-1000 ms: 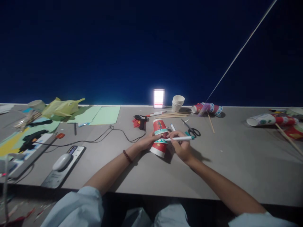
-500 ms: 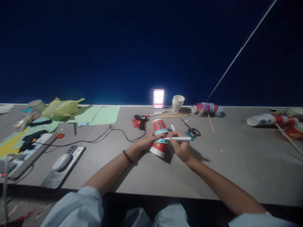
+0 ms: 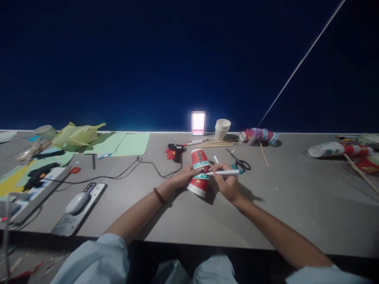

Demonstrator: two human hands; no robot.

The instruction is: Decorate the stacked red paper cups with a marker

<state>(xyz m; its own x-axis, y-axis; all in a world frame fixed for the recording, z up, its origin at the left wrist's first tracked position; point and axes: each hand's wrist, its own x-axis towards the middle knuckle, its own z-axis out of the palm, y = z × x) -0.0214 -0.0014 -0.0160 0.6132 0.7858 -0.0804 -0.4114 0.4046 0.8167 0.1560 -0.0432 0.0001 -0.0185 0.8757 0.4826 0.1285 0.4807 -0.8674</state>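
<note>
Here, right hand [image 3: 228,187] pinches marker [image 3: 229,172]

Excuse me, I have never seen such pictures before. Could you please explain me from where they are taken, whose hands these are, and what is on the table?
Of course. There is no machine here: these are a person's own bare hands. One camera, worn on that person's head, takes every picture, looking forward and down.

The left hand holds a red patterned cup piece with teal bands. The right hand holds a white marker, its tip at or very near the piece; I cannot tell whether it touches.

On the grey table, beyond the hands, are a black glue gun, scissors and stacked white cups. On the left lie green sheets, a power strip and a phone with a white rounded object on it.
</note>
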